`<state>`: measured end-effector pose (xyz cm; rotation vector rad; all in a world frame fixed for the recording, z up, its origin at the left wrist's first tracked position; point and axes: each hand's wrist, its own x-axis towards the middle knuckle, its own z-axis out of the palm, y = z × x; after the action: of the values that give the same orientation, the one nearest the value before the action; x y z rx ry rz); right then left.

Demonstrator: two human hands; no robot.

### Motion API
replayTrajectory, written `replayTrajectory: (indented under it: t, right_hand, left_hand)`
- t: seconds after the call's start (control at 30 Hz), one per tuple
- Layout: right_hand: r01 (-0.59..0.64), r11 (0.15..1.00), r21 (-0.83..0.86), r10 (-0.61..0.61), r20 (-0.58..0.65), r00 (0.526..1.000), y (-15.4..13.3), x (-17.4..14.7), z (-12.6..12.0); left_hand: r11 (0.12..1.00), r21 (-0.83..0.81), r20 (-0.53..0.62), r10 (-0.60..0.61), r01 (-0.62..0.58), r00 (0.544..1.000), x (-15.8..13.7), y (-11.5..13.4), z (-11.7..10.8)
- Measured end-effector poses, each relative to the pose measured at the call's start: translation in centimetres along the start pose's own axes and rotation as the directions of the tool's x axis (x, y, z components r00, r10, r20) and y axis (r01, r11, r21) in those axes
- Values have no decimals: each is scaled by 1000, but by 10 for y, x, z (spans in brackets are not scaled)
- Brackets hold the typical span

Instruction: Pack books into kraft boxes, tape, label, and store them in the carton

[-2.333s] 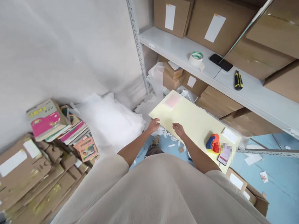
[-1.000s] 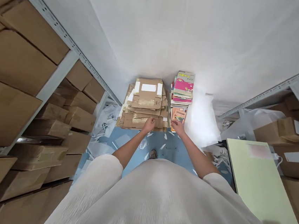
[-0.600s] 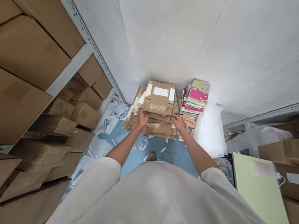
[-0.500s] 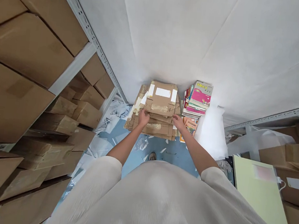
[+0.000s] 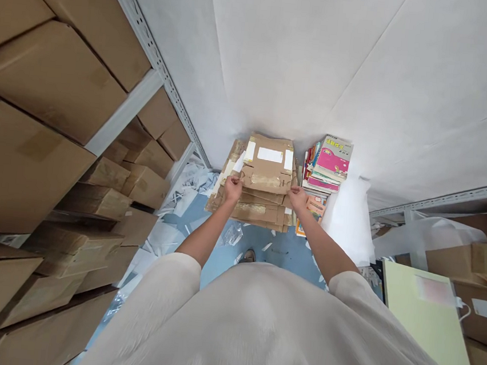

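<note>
On top of a pile of flattened cardboard boxes [image 5: 262,213] lies one flattened cardboard box [image 5: 266,170] with white labels and clear tape. My left hand [image 5: 233,188] pinches its near left corner, fingers closed. At the near right corner, my right hand [image 5: 297,198] grips the same piece, thumb and fingers together. The near edge of this box is raised slightly off the pile. Just right of the pile stands a stack of books [image 5: 329,162], with a pink and yellow cover uppermost. An orange book [image 5: 315,208] lies by my right wrist.
Shelves of cardboard boxes [image 5: 64,79] rise on the left, with a metal upright [image 5: 146,29]. White foam sheet [image 5: 350,216] lies right of the books. A pale green panel [image 5: 423,320] and more boxes [image 5: 451,263] stand at right. Paper scraps [image 5: 187,185] litter the blue floor [image 5: 258,247].
Both hands have tightened on the near corners of the top flattened box, and its near edge has lifted a little. The view has shifted slightly, moving the scene rightward.
</note>
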<state>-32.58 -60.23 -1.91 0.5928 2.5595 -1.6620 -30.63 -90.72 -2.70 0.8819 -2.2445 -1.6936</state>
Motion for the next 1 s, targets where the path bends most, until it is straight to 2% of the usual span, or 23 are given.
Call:
replayTrajectory:
  t: [0.1,0.3,0.63,0.83,1.0]
  right_hand:
    - [-26,1000,13,27,-17,1000,-1,5,0]
    - [-2,1000,16,0,104,995,-6,5,-6]
    - [182,980,78,-182,-4,983,-30,0,-9]
    - [230,969,90,-225,-64,972,-36,-2,-39]
    - [251,965,80,-237,-148,960,-27,-12,-83]
  left_hand:
    - [999,-35,19,0,0,1000,3,4,-3]
    - [999,-17,150,32,-30,988,0,7,-1]
    - [983,-2,100,180,-181,978,-20,30,-3]
    - [958,-22,112,286,-285,952,-31,56,10]
    - [948,-59,184,317,-312,930,-53,73,40]
